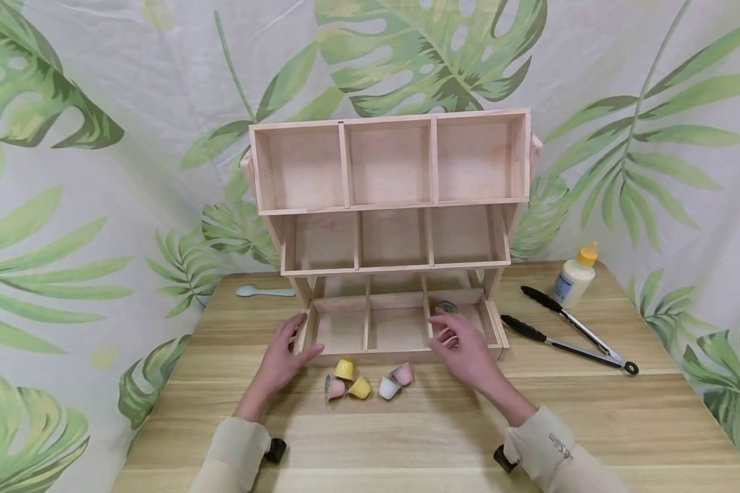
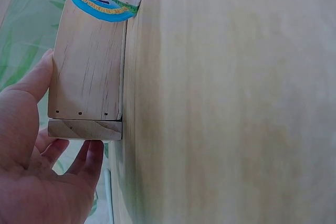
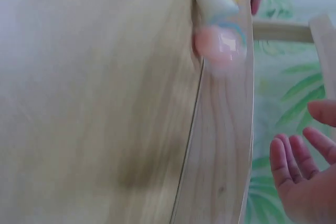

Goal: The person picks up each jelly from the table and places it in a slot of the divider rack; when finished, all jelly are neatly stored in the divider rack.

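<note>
My left hand [image 1: 281, 355] holds the front left corner of a pale wooden storage rack [image 1: 395, 357]. In the left wrist view, the thumb of that hand [image 2: 39, 145] lies on the top edge and its fingers touch the side. My right hand [image 1: 465, 349] hovers over the rack's bottom right compartment with loosely bent fingers and nothing in them. In that compartment, a jelly cup [image 1: 446, 307] lies with its colourful lid showing. Several more jelly cups lie before the rack, including a yellow one [image 1: 360, 388], a white one [image 1: 389, 388] and a pink one [image 1: 402, 374].
Black-handled tongs [image 1: 582, 332] lie open on the table right of the rack. Behind them stands a glue-type bottle [image 1: 573, 277] with a yellow nozzle. A pale blue spoon [image 1: 265, 292] lies behind left. A leaf-patterned cloth [image 1: 160, 82] hangs behind the table.
</note>
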{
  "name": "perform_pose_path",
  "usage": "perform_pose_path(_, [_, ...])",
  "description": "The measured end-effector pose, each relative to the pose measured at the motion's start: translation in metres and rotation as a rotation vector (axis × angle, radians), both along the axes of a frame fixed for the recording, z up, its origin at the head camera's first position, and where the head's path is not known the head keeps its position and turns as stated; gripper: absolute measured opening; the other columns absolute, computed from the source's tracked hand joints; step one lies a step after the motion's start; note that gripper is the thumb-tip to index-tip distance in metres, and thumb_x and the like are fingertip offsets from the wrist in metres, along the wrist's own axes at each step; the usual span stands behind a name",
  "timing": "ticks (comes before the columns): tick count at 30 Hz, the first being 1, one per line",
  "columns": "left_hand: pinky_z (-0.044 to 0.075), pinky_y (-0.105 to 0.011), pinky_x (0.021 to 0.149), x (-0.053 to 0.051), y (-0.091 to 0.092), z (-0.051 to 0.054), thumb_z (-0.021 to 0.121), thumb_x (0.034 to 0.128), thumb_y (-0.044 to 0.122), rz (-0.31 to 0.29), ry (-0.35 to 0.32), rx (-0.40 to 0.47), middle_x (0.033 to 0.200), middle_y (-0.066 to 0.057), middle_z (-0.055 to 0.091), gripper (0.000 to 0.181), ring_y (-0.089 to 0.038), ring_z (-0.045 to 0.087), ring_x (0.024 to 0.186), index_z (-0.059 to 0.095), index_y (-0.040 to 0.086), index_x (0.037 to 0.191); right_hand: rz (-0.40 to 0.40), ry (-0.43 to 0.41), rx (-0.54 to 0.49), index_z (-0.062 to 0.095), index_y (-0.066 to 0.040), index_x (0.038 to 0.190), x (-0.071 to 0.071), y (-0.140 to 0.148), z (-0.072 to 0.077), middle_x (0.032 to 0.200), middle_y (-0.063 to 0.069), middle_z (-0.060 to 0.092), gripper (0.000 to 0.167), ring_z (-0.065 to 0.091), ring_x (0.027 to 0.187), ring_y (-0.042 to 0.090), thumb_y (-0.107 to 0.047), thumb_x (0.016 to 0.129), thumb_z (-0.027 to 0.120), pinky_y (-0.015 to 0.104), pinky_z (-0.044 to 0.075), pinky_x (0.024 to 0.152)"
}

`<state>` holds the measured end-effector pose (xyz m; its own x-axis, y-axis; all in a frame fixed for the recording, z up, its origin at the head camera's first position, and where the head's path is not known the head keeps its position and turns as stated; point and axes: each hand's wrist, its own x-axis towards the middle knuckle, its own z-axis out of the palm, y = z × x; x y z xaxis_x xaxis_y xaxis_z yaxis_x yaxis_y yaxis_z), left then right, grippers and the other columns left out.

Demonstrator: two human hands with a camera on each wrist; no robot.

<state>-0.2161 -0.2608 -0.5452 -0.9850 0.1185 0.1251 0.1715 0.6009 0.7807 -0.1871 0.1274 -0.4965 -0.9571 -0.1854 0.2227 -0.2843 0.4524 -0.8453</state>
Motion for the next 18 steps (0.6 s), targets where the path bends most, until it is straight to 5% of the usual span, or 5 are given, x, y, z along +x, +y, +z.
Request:
perform_pose_path(9, [0.041, -0.061, 0.116, 0.000, 0.000, 0.000, 0.080, 0.0925, 0.031, -0.001, -0.008, 0.007, 0.160, -0.022, 0.035, 0.085, -0.046, 0.040, 0.145, 0.035, 0.004, 0.160, 0.164, 0.017, 0.051, 0.070, -0.002, 0.125, 0.025, -0.021, -0.012, 0.112, 0.015, 0.067, 0.034, 0.066, 0.093, 0.019, -0.004, 0.092, 0.076, 0.027, 0.061, 0.081])
perform_pose_path(18, [0.041, -0.060, 0.116, 0.000, -0.001, 0.000, 0.079, 0.0936, 0.032, 0.003, -0.003, 0.004, 0.160, -0.022, 0.034, 0.084, -0.046, 0.039, 0.145, 0.036, 0.004, 0.159, 0.209, 0.033, 0.155, 0.069, -0.003, 0.128, 0.030, -0.032, -0.023, 0.113, 0.011, 0.066, 0.039, 0.067, 0.092, 0.026, -0.010, 0.091, 0.078, 0.030, 0.061, 0.079])
